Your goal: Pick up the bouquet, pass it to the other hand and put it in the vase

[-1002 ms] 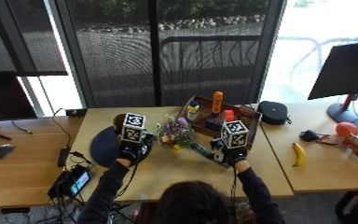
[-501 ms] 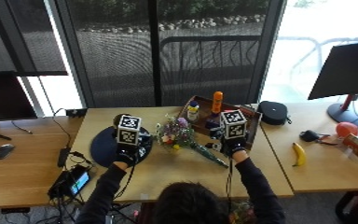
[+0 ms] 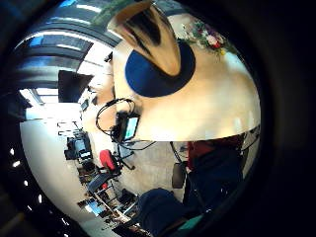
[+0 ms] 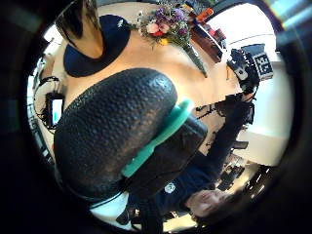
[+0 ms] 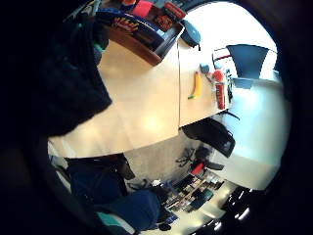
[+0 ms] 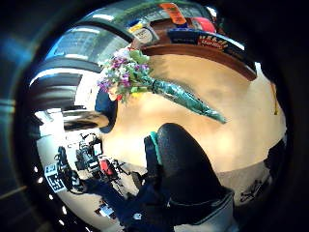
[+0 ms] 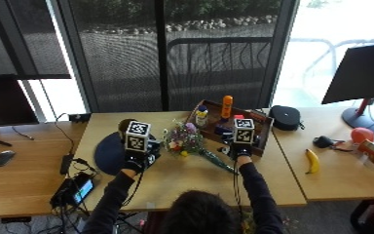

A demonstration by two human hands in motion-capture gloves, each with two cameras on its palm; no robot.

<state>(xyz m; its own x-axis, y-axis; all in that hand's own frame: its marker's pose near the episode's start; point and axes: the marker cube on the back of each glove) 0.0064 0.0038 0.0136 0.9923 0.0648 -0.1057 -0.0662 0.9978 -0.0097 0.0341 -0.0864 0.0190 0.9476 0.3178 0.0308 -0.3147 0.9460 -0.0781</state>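
Note:
The bouquet (image 7: 186, 141) of purple, pink and yellow flowers lies on the wooden table, its green wrapped stems pointing toward the person's right. It also shows in the palm views as the bouquet (image 4: 168, 22) and the bouquet (image 6: 130, 72). A brown vase (image 7: 126, 125) stands upright on a dark blue mat (image 7: 108, 153) left of the flowers; the vase (image 3: 148, 34) is close to the left palm. My left hand (image 7: 135, 161) hovers over the mat's edge and holds nothing. My right hand (image 7: 241, 152) hangs above the stem end, near the tray, also holding nothing.
A wooden tray (image 7: 262, 144) with bottles and boxes sits behind the right hand. A banana (image 7: 312, 161), a black case (image 7: 284, 117) and a red ball (image 7: 362, 134) lie to the right. A phone with cables (image 7: 75, 189) sits near the left front edge.
The right hand has shifted slightly away from the person, toward the tray. The left hand and the bouquet stay where they were.

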